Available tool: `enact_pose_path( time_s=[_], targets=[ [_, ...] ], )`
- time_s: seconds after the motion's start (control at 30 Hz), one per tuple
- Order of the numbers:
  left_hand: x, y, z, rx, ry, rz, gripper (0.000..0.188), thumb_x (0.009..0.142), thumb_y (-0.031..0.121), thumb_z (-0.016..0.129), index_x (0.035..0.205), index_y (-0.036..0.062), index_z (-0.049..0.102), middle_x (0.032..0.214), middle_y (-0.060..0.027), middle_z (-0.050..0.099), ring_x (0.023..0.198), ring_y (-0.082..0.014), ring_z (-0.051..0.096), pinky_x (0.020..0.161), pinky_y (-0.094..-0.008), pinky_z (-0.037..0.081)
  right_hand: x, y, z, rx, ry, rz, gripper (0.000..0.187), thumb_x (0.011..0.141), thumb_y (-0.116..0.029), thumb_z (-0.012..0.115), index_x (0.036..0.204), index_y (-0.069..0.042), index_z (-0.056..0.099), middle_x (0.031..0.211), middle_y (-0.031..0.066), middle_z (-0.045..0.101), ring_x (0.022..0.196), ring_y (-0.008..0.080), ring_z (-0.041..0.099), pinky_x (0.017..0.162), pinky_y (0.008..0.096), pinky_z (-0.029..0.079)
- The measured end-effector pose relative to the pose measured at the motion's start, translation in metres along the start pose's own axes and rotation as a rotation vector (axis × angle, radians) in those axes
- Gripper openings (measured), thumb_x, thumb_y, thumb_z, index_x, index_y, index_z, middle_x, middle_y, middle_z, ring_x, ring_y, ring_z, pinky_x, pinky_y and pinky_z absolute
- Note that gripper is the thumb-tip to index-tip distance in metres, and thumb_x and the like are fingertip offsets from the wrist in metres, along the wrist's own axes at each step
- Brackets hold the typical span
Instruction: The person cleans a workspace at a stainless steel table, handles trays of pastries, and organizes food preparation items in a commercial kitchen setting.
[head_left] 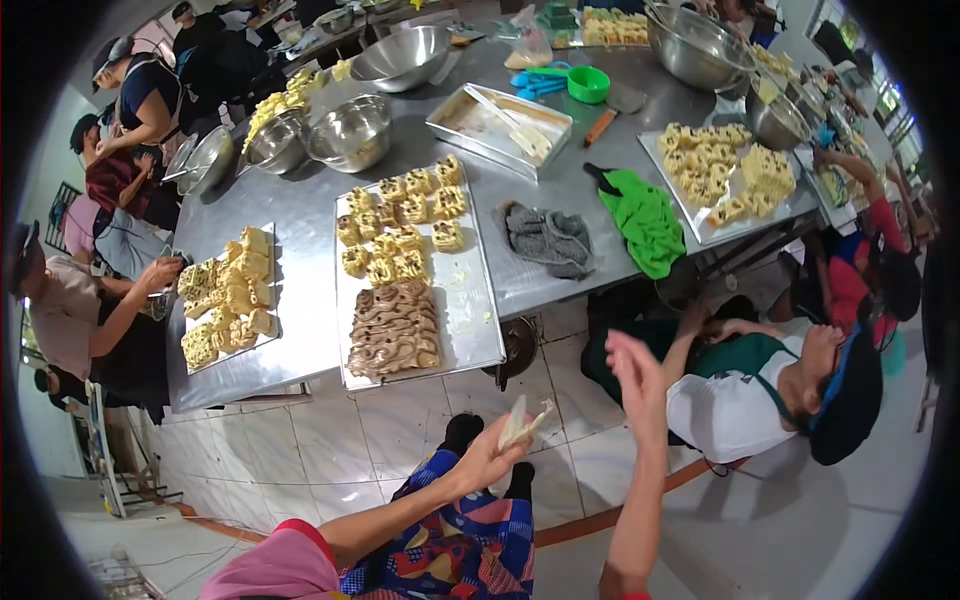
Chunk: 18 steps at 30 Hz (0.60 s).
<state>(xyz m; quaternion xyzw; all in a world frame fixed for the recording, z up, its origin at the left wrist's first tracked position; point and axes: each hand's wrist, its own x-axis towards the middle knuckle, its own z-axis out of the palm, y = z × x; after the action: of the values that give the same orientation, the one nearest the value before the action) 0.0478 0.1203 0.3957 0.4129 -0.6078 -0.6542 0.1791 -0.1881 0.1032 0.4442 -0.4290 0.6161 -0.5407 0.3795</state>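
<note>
Steel table [560, 270]: four pastry trays; left hand [490, 455] holds pale piece [520, 422].

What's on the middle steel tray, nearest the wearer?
The middle tray holds yellow pastry pieces at its far end and brown-topped ones nearer. Right strip bare except smears. Tray surface beneath the pastries is covered.

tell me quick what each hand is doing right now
Left hand: closed around a pale, flat piece of dough.
Right hand: open, raised, holding nothing.
</note>
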Motion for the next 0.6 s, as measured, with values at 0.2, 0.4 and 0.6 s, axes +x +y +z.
enact_pose_path(
  time_s=[0.2,0.4,0.6],
  targets=[
    [-0.003,0.111,-0.048,-0.481,0.181,0.016,0.031,0.088,0.011,0.054,0.116,0.0070,0.042,0.078,-0.0002,0.049,0.065,-0.0092,0.047,0.056,-0.0229,0.039,0.156,-0.043,0.040,0.046,-0.038,0.032,0.024,0.091,-0.017,0.051,0.104,0.001,0.060,0.081,0.0041,0.060,0.070,0.0087,0.055,0.059,0.0227,0.045],
    [0.025,0.174,-0.114,-0.712,0.341,-0.040,0.033,0.088,0.017,0.057,0.116,0.0073,0.044,0.079,-0.0012,0.049,0.060,-0.0094,0.047,0.051,-0.0226,0.039,0.267,0.013,0.052,-0.473,0.020,0.004,0.023,0.088,-0.024,0.053,0.095,-0.003,0.060,0.072,0.0018,0.058,0.058,0.0092,0.053,0.049,0.0227,0.042],
    [0.043,0.189,-0.183,-0.783,0.607,0.049,0.035,0.087,0.020,0.057,0.117,0.0073,0.044,0.082,-0.0009,0.046,0.061,-0.0075,0.043,0.050,-0.0206,0.036,0.263,-0.028,0.066,-0.732,-0.203,0.080,0.033,0.082,-0.034,0.059,0.095,-0.004,0.062,0.083,0.0172,0.063,0.076,0.0350,0.060,0.067,0.0396,0.046]
  ],
)
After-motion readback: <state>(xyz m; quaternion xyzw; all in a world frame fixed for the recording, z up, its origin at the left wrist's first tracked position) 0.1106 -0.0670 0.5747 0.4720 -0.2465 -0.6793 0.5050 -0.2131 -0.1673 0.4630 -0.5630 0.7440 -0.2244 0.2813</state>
